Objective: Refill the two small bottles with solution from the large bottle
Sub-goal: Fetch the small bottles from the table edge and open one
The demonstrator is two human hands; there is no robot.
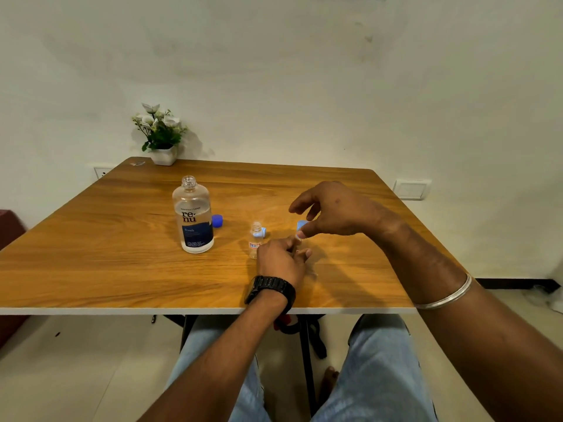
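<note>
**Second small bottle being uncapped**

Knees in pale jeans (377, 370) sit closest to the lens, under the near edge of the table (91, 269). From the head view, everything can be placed against the large bottle (192, 215), which stands upright and uncapped, its dark blue cap (217, 220) just to its right. That reads as preparation: the source is open and parked to one side, ready for pouring.

Right of the large bottle and a little nearer the person stands one small bottle (255, 240), open, with a light blue cap (263, 231) lying just behind it.

Further right again, the left hand (281, 259) is curled low on the table, apparently gripping the second small bottle, though its fingers hide nearly all of it. I judge it is steadying that bottle. Just above it, the right hand (330, 210) pinches a second light blue cap (301, 224) between thumb and finger, the other fingers spread loosely. No refilling looks started yet.
</note>
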